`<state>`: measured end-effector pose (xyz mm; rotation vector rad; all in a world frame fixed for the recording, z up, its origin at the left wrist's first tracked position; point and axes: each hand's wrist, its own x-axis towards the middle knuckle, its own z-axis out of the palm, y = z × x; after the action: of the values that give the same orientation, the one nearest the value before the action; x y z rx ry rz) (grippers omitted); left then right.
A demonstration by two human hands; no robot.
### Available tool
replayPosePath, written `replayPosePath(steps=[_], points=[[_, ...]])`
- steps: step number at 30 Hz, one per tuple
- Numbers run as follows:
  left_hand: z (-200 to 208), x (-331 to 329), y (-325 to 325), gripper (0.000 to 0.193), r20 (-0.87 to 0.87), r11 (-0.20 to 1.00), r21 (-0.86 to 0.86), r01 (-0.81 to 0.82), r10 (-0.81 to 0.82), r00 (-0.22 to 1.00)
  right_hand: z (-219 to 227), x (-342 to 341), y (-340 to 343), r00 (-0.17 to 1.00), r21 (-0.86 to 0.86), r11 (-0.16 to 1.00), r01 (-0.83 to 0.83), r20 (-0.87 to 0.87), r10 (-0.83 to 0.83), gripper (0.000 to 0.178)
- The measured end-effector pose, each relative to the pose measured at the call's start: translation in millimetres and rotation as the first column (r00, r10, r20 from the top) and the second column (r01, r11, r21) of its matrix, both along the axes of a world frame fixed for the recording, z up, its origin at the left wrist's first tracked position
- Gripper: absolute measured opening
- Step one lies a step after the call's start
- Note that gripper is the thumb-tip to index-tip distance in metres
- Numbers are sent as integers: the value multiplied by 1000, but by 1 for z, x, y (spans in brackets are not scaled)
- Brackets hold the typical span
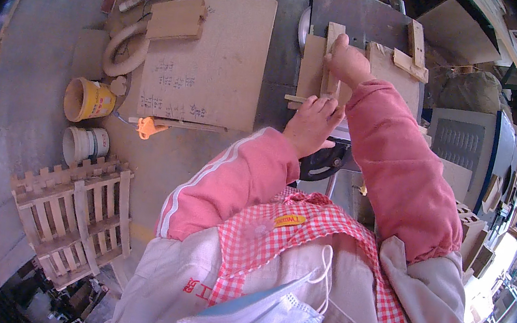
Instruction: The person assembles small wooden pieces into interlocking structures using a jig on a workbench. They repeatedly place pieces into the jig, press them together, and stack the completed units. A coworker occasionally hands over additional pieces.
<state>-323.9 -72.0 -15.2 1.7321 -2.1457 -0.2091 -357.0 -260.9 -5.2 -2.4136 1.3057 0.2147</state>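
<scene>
My right hand [350, 63] grips the wooden strip [335, 35] on the dark bench [377, 17]; my left hand [312, 123] bends at its near end, whether pinching I cannot tell.

Both your arms reach forward, away from your chest. Your left forearm [231, 177] slants up and to the right, in a pink sleeve with white stripes; your right forearm [401, 165] leans up and to the left, in a plain pink sleeve. Your bare left hand [313, 126] is back-up, its fingers [324, 106] slightly bent and pointing ahead, the thumb [327, 144] held apart from them. Your bare right hand [351, 62] sits farther out, curled, its palm side hidden from view.
</scene>
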Motion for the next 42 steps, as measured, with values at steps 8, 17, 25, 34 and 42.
replayPosePath(steps=[8, 17, 25, 34, 42], points=[[-1, 10, -19, 72, -62, 1000, -28, -15, 13, 998, -1, 14, -21, 998, -16, 1000, 11, -63, -12, 49], [-5, 22, -45, 74, -47, 998, -61, -18, 15, 999, -6, 25, -47, 1000, -17, 1000, 25, -4, -25, 45], [-4, 31, -63, 74, -15, 998, -57, -16, 15, 1000, -2, 35, -67, 998, -24, 999, 37, -42, -38, 54], [-4, 39, -82, 79, -27, 999, -41, -11, 10, 1000, -9, 46, -86, 996, -34, 996, 83, -25, -84, 48], [-1, 32, -70, 82, -14, 999, -31, -22, 22, 1000, -4, 40, -73, 996, -20, 996, 86, -28, -87, 45]])
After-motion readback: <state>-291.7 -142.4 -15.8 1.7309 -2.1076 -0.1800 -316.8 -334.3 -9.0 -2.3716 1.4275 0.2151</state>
